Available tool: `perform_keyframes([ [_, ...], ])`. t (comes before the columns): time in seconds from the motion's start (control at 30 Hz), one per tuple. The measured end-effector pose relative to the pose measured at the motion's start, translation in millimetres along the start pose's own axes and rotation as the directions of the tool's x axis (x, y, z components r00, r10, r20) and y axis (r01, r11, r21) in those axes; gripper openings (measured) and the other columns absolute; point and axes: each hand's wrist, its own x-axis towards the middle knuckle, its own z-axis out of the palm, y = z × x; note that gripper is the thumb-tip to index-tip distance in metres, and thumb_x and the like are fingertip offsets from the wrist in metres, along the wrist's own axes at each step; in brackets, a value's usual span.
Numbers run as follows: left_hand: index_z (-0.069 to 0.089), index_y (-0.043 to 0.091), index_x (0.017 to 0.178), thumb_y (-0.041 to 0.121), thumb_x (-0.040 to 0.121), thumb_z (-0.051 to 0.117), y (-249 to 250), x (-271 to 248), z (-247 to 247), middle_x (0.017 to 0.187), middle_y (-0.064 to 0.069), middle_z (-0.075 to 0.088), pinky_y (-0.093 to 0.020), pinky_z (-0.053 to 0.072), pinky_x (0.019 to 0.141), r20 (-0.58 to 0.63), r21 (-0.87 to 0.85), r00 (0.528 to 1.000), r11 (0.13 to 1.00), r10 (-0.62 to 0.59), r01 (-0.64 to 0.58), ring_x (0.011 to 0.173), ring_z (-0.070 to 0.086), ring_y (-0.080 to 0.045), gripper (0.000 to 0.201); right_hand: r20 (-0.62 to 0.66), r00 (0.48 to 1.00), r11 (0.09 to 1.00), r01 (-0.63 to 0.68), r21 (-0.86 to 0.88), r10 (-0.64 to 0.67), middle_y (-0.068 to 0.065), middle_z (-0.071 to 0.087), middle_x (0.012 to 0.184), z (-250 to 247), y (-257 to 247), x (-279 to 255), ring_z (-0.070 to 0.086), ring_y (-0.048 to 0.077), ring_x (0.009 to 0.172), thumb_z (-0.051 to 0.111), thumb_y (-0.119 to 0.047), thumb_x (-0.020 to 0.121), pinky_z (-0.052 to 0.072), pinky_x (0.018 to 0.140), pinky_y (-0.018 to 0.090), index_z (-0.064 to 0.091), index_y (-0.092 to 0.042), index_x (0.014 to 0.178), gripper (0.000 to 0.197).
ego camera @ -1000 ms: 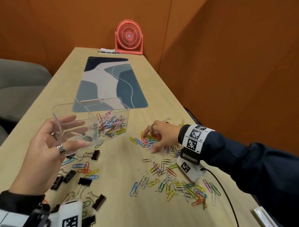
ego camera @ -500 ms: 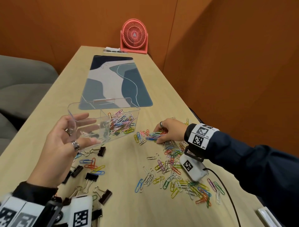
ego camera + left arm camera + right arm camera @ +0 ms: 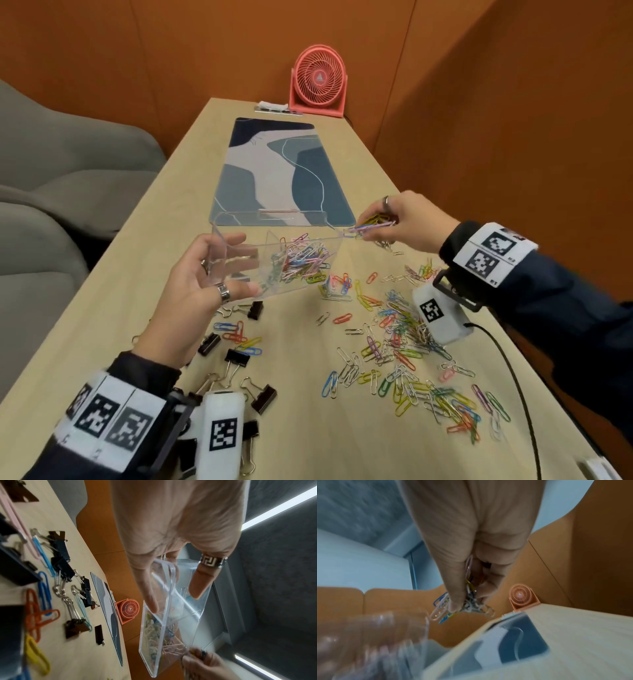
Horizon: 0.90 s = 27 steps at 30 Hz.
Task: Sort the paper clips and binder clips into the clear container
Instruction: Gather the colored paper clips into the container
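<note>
My left hand [image 3: 205, 277] grips the clear container [image 3: 239, 222] by its left end and holds it tilted above the table [image 3: 144, 260]. Its right compartment holds a heap of coloured paper clips [image 3: 301, 262]; the left compartment looks empty. My right hand [image 3: 400, 222] pinches a bunch of paper clips [image 3: 371, 224] at the container's right rim. The left wrist view shows the thumb and fingers [image 3: 199, 585] on the container wall [image 3: 171, 601]. In the right wrist view the bunch [image 3: 467, 601] hangs from the fingertips. Loose paper clips [image 3: 404, 349] lie at the right, black binder clips [image 3: 236, 358] at the left.
A blue patterned mat [image 3: 281, 171] lies beyond the container, and a coral fan [image 3: 318, 85] stands at the table's far end. Grey chairs [image 3: 68, 164] sit along the left side. A black cable [image 3: 513, 377] runs along the right edge, close to an orange wall [image 3: 513, 137].
My right hand has gathered a bunch of paper clips off the table and lifted it to the container's right rim. My left hand has brought the container closer and higher.
</note>
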Motion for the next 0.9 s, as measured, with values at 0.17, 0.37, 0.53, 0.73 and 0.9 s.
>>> perform_keyframes([
  [0.17,0.044,-0.006,0.109,0.02,0.041,0.076,-4,1,1,0.118,-0.008,0.064,-0.049,0.049,0.092,-0.01,0.017,0.999,0.999,-0.035,0.035,0.1,0.067,-0.019,0.08,-0.053,0.989,0.986,0.139,0.09,-0.134,-0.008,0.06,0.067,-25,-43,8,0.052,-0.006,0.049,0.07,-0.013,0.081,0.041,0.053,0.004,0.068,-0.013,0.099,0.018],
  [0.37,0.056,0.007,0.105,0.008,0.043,0.076,-7,2,3,0.109,-0.006,0.068,-0.037,0.056,0.075,-0.024,-0.044,0.996,0.995,-0.087,0.086,0.101,0.067,-0.022,0.066,0.177,0.961,0.971,0.228,-0.068,-0.213,-0.012,0.061,0.067,-5,-76,22,0.056,-0.004,0.054,0.073,-0.014,0.079,0.041,0.053,0.005,0.07,-0.014,0.095,0.017],
  [0.53,0.052,0.0,0.107,-0.002,0.054,0.065,-6,2,3,0.114,-0.012,0.065,-0.031,0.057,0.068,-0.025,-0.104,0.997,0.992,-0.078,0.075,0.1,0.067,-0.024,0.054,0.098,0.966,0.961,0.249,-0.121,-0.238,0.004,0.072,0.088,8,-78,24,0.065,0.013,0.073,0.074,-0.016,0.077,0.049,0.063,0.014,0.072,-0.02,0.094,0.017],
  [0.73,0.046,-0.007,0.109,0.0,0.051,0.07,-6,3,3,0.118,-0.013,0.062,-0.03,0.057,0.067,-0.022,-0.108,0.998,0.992,-0.066,0.063,0.1,0.067,-0.025,0.063,0.053,0.96,0.962,0.274,-0.001,-0.274,0.003,0.073,0.093,19,-74,21,0.064,0.004,0.075,0.077,-0.013,0.074,0.046,0.07,0.002,0.071,-0.018,0.099,0.027],
  [0.9,0.046,-0.005,0.109,0.012,0.045,0.075,-8,2,3,0.116,-0.013,0.063,-0.032,0.057,0.068,-0.001,-0.098,0.998,0.993,-0.068,0.068,0.1,0.067,-0.023,0.073,0.217,0.939,0.954,0.225,0.197,-0.266,0.009,0.073,0.093,7,-64,15,0.069,0.01,0.085,0.072,-0.015,0.079,0.051,0.079,0.012,0.064,-0.019,0.101,0.024],
])
